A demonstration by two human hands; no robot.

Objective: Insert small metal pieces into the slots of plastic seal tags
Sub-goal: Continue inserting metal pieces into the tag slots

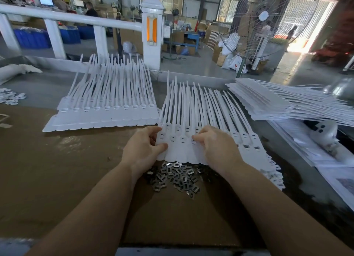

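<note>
A sheet of joined white plastic seal tags (183,146) lies in front of me, its long tails pointing away. My left hand (142,150) grips the sheet's left edge, thumb on top and fingers curled at the side. My right hand (214,146) rests on the tag heads with curled fingertips pressing at a slot; whether it pinches a metal piece is hidden. A pile of small grey metal pieces (176,176) lies on the brown cardboard just below the sheet, between my wrists.
Another stack of tag sheets (103,112) lies to the left, and a fanned stack (283,104) at the right. Small white parts (9,96) sit at the far left. A white rail (153,31) and a standing fan (262,22) are behind the table.
</note>
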